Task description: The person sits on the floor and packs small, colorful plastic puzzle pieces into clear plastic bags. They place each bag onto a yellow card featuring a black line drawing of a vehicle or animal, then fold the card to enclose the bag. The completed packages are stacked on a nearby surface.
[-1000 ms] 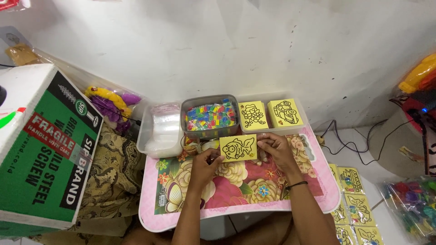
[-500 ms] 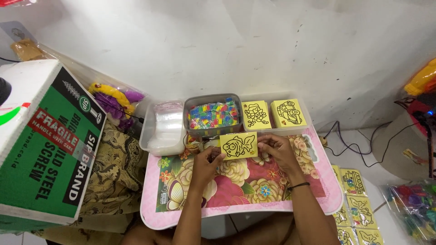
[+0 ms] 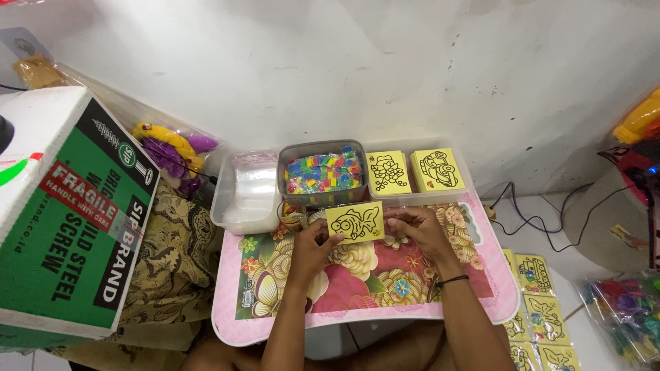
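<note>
1. I hold a yellow card (image 3: 355, 222) printed with a black fish outline, pinched at both short ends. My left hand (image 3: 311, 245) closes finger and thumb on its left edge, and my right hand (image 3: 418, 230) closes the same way on its right edge.
2. The card hangs just above the far part of the small pink table (image 3: 357, 323), tilted slightly, its top edge close to the containers at 12 o'clock.
3. At 12 o'clock sits a grey tub (image 3: 323, 172) full of small coloured pieces, nearly touching the card's upper edge.
4. At 1 o'clock two stacks of yellow cards (image 3: 412, 172) stand side by side in a clear tray, just beyond my right fingers.
5. At 10 o'clock a clear box holds plastic bags (image 3: 251, 189), its corner near my left thumb.
6. From 5 to 7 o'clock the flowered tabletop lies open between my forearms, down to its near rim.
7. At 9 o'clock a green and white carton (image 3: 69, 220) stands well apart, beyond a patterned cloth (image 3: 172, 261).
8. At 4 o'clock more yellow cards (image 3: 540, 309) lie on the floor past the table's right edge.
</note>
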